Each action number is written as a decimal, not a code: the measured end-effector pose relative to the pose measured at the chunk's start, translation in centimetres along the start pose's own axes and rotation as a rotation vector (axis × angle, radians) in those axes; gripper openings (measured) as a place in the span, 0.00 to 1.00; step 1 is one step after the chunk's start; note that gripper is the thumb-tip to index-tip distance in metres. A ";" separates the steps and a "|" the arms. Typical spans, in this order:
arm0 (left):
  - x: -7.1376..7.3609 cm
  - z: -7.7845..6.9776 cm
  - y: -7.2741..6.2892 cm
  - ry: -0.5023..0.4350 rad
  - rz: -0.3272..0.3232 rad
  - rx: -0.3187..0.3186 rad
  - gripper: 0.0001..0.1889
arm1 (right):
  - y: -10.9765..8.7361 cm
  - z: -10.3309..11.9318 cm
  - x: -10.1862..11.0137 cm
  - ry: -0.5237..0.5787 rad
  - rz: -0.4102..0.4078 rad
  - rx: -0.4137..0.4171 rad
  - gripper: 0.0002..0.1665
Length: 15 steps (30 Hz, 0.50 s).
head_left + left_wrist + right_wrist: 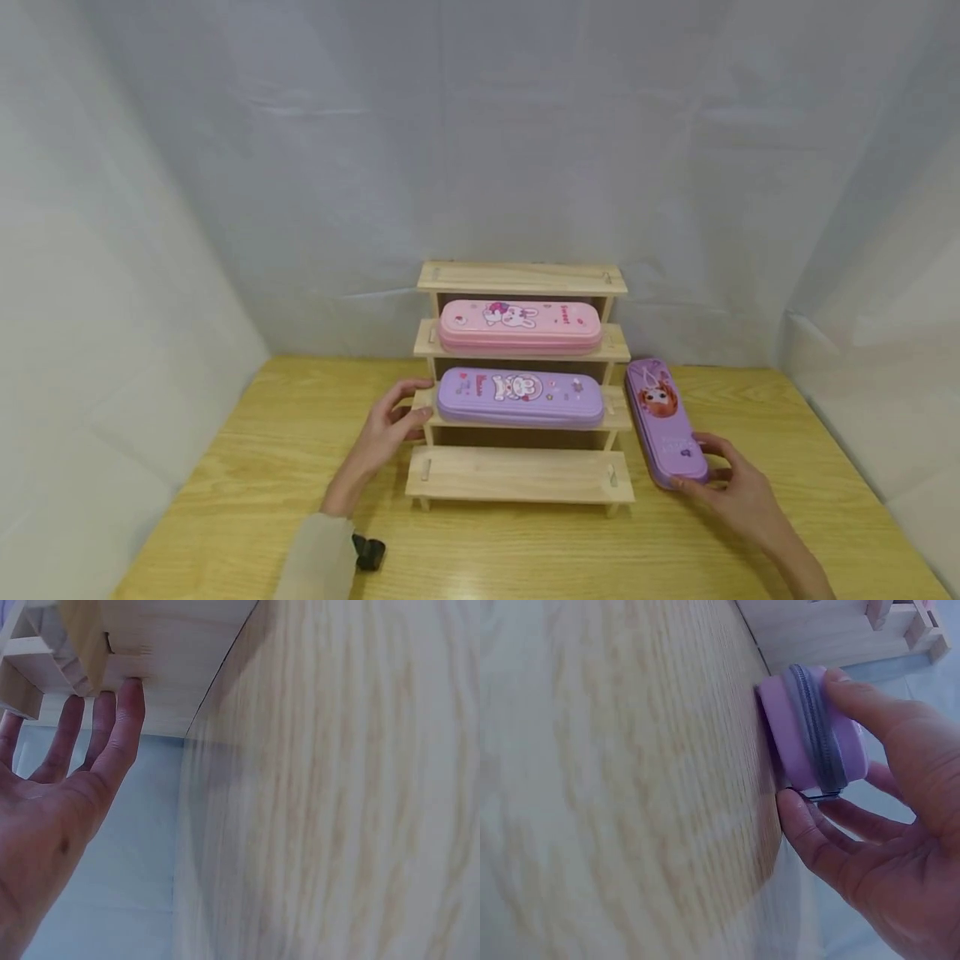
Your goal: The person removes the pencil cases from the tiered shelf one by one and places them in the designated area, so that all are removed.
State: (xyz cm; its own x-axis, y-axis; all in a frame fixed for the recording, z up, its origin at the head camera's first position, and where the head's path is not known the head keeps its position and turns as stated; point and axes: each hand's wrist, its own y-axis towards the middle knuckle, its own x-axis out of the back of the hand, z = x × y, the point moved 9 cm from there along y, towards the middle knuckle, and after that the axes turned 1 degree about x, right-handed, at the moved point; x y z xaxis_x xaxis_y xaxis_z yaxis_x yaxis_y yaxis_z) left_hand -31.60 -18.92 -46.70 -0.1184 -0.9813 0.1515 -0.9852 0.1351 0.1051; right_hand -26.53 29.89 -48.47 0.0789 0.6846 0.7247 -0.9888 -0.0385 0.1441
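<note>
A purple pencil case [663, 421] with a red-haired doll picture lies on the table, right of a stepped wooden rack [517, 475]. Its near end, with a grey zipper [815, 727], is pinched between the thumb and fingers of my right hand [738, 492]. My left hand [386, 429] touches the left side of the rack with fingertips, its fingers [124, 724] fairly straight. On the rack's second step from the bottom rests a lilac pencil case [520, 397] with a rabbit print. One step higher sits a pink pencil case [520, 323].
The wood-grain table [510, 558] meets pale cloth walls [525, 125] at the back and sides. A small black object [369, 552] is beside the left sleeve [318, 554]. The rack's top board [521, 277] stands close to the back cloth.
</note>
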 end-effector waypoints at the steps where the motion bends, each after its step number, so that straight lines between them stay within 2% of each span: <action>1: 0.0 0.0 0.0 0.001 0.002 -0.001 0.21 | 0.0 0.0 0.0 0.001 0.010 -0.005 0.45; 7: 0.0 0.1 0.1 -0.011 0.005 0.002 0.21 | 0.2 -0.5 -0.5 -0.010 0.091 -0.075 0.47; 9: 0.0 0.0 0.1 -0.013 0.004 0.003 0.21 | 0.3 -0.6 -0.5 -0.019 0.095 -0.081 0.48; 12: 0.1 0.0 0.1 -0.018 0.000 0.001 0.21 | 0.2 -0.3 -0.1 -0.027 0.050 -0.053 0.47; 15: 0.0 -0.1 0.0 -0.020 0.001 -0.004 0.21 | 0.0 0.6 1.0 -0.027 -0.062 0.026 0.42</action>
State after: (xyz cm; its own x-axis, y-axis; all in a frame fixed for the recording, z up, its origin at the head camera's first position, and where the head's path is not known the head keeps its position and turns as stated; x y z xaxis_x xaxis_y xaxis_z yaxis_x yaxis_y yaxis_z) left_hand -31.63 -18.93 -46.62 -0.1216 -0.9838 0.1317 -0.9846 0.1363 0.1090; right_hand -26.41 30.10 -47.32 0.1436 0.6667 0.7314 -0.9783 -0.0158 0.2065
